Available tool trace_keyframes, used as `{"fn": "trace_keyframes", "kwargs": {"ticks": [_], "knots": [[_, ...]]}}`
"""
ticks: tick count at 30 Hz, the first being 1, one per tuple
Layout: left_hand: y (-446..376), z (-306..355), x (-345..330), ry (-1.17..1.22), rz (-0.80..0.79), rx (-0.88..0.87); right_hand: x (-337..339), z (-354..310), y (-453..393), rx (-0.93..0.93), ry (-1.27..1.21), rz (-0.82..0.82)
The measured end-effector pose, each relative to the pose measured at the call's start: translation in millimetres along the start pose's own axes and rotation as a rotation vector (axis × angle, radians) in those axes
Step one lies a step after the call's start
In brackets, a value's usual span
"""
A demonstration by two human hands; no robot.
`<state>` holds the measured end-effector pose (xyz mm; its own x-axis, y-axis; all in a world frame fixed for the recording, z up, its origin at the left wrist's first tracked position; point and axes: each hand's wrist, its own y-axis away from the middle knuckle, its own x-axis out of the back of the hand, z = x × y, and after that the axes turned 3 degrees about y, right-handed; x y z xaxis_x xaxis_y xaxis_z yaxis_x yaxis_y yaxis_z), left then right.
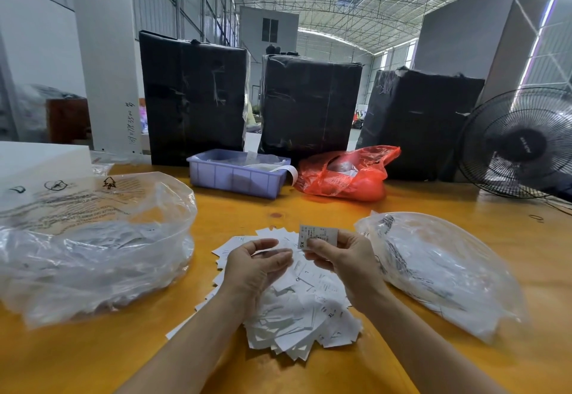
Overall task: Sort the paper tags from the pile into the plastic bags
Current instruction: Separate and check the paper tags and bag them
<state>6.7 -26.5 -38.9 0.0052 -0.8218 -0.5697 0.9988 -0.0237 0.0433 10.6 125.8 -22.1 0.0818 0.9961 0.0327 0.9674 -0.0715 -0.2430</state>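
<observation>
A pile of white paper tags (297, 310) lies on the yellow table (247, 208) in front of me. My right hand (343, 260) pinches one printed tag (318, 235) marked XS, held upright above the pile. Beside it my left hand (253, 263) hovers over the pile, palm up, fingers loosely curled, holding nothing. A large clear plastic bag (93, 245) with tags inside sits to the left. A second clear plastic bag (439, 273) with tags lies to the right.
A blue plastic bin (238, 174) and a red plastic bag (346, 174) stand at the back of the table. Behind them are three black wrapped boxes (309, 106). A black fan (520, 143) stands at the right edge, a white block (40, 158) at the far left.
</observation>
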Motion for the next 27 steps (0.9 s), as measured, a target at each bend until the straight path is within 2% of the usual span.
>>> {"fn": "trace_keyframes", "kwargs": {"ticks": [14, 19, 27], "knots": [[-4.6, -3.4, 4.0, -0.029, 0.011, -0.042, -4.7, -2.7, 5.5, -0.064, 0.075, -0.098], [-5.2, -4.4, 5.5, -0.061, 0.030, -0.075, -2.6, -3.5, 4.7, -0.027, 0.020, 0.025], [-5.1, -5.2, 3.1, -0.060, 0.035, -0.123, -4.8, -5.1, 7.4, 0.002, 0.082, 0.008]]}}
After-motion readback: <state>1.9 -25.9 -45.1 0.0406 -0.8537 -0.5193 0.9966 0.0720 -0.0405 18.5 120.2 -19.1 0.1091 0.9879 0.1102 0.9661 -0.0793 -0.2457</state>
